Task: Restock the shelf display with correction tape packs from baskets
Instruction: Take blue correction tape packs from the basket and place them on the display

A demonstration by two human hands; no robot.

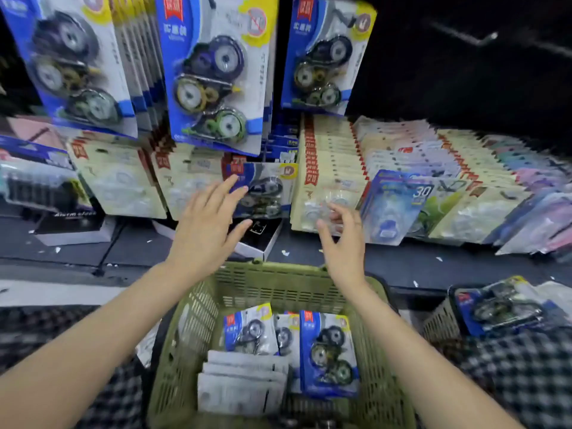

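While both arms reach over the green slatted plastic basket (278,286) | left hand (205,226) spread wide, empty | right hand (342,243) loosely curled, empty | blue-carded correction tape packs (328,354) inside basket

Both hands out over green basket (278,283), lower centre. Left hand (205,224) fingers spread, tips at a small blue correction tape pack (266,190) standing in the shelf row, mid-frame. Right hand (343,239) loosely curled, nothing in its grip, just in front of cream packs (322,168). Basket holds blue tape packs (329,354) & white packets (241,385). Big blue 3-roll packs (213,72) hang across upper left. 2nd basket (439,323) w/ packs, lower right.
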